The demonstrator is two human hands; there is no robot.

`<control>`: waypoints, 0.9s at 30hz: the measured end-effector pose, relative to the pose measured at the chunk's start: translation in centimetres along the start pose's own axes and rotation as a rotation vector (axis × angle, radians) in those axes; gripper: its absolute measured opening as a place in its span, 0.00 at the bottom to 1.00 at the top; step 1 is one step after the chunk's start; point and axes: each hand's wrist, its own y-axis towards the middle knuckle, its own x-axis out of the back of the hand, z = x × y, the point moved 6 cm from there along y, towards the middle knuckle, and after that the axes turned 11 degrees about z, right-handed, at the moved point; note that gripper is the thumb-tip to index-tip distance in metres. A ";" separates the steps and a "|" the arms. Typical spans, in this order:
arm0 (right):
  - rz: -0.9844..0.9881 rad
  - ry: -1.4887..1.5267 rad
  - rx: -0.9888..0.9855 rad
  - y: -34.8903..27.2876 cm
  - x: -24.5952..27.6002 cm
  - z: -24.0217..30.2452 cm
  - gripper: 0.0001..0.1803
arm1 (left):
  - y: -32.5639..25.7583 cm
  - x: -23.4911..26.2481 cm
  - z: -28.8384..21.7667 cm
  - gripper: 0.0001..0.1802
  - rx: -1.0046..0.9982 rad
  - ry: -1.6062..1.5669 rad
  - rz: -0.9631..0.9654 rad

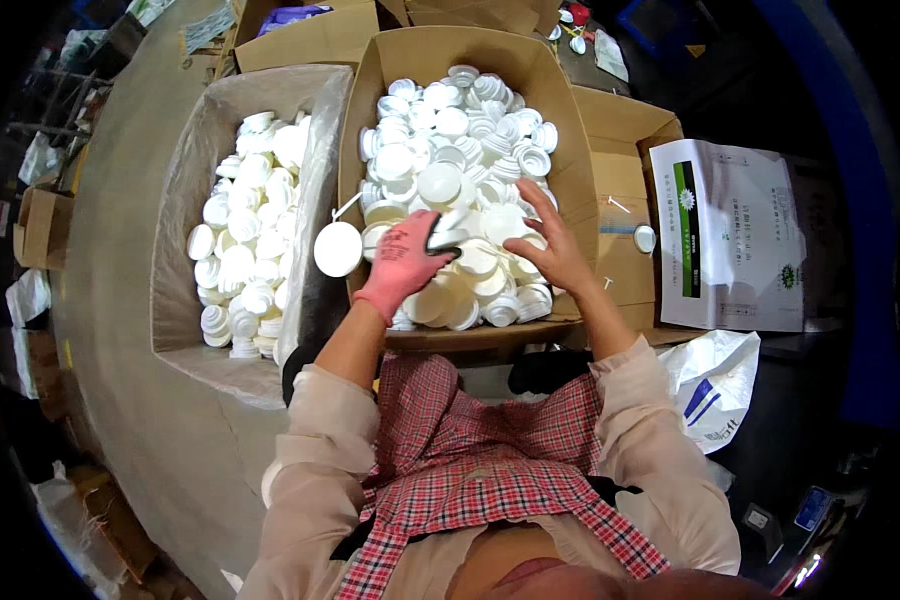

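Observation:
My left hand (409, 258), in a pink glove with dark fingertips, is over the cardboard box (560, 90) in front of me. Its thumb and fingers close around a white plastic piece (450, 236), apparently a cap, partly hidden and blurred. My right hand (555, 243) is bare, its fingers spread just above the heap of round white plastic caps (440, 183) in the same box. A white disc (338, 249) with a thin stem lies at the box's left edge, beside the glove.
To the left stands a plastic-lined box (185, 190) of similar white caps. At right are an open carton (625, 150) with a cap and small white pieces, a printed white carton (725, 235) and a white plastic bag (715, 385). More cartons (310, 38) stand behind.

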 end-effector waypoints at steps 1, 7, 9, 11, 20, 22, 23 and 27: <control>0.037 -0.019 -0.002 0.7 -1.0 0.4 0.39 | -0.1 -0.7 0.3 0.33 -0.102 0.031 -0.089; 0.249 0.025 -0.133 1.3 -5.4 -0.3 0.21 | -2.1 -4.4 -2.7 0.28 -0.164 -0.014 0.070; 0.280 0.116 -0.216 1.0 -5.8 -2.4 0.19 | -2.8 -5.2 -1.6 0.27 -0.140 -0.059 0.135; 0.300 -0.096 -0.238 1.3 -6.6 -1.9 0.19 | -2.8 -5.8 0.4 0.27 -0.159 -0.077 0.132; 0.249 0.366 -0.210 0.1 -6.2 -1.6 0.33 | -2.9 -0.4 1.0 0.30 0.065 -0.512 0.154; 0.217 0.193 -0.119 0.0 -7.4 -0.6 0.34 | -3.4 -2.9 2.3 0.31 0.013 -0.495 0.033; 0.205 0.047 -0.047 -0.2 -7.9 -0.4 0.34 | -3.7 -3.8 3.0 0.32 0.004 -0.481 -0.032; 0.130 -0.269 -0.407 -3.6 -6.4 -7.0 0.24 | -5.2 -1.6 3.5 0.31 0.232 -0.152 -0.634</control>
